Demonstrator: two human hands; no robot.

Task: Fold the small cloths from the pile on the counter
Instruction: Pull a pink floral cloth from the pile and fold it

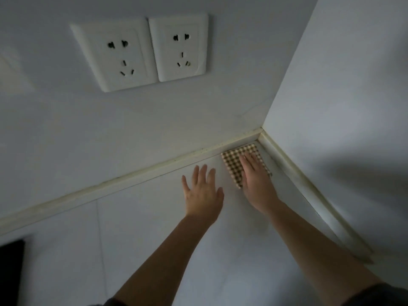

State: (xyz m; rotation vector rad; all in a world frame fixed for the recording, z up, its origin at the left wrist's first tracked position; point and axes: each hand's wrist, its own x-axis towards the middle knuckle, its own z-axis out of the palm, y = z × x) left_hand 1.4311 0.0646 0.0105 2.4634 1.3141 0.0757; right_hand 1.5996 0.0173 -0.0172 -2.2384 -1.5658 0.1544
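- I see one small cloth (234, 164), a folded rectangle of brown-and-cream gingham, flat on the smooth pale surface (154, 239), tucked into the corner trim (262, 134).
- My right grip (256, 184) presses it, fingers straight.
- My left grip (203, 193), splayed and holding nothing, is farther from that trim.
- Two glossy white sockets (123, 54) sit above the trim.

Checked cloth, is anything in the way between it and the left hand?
No, nothing visible is. Only a strip of bare counter lies between the left hand and the checked cloth in the corner. The right hand lies flat on the cloth, fingers straight.
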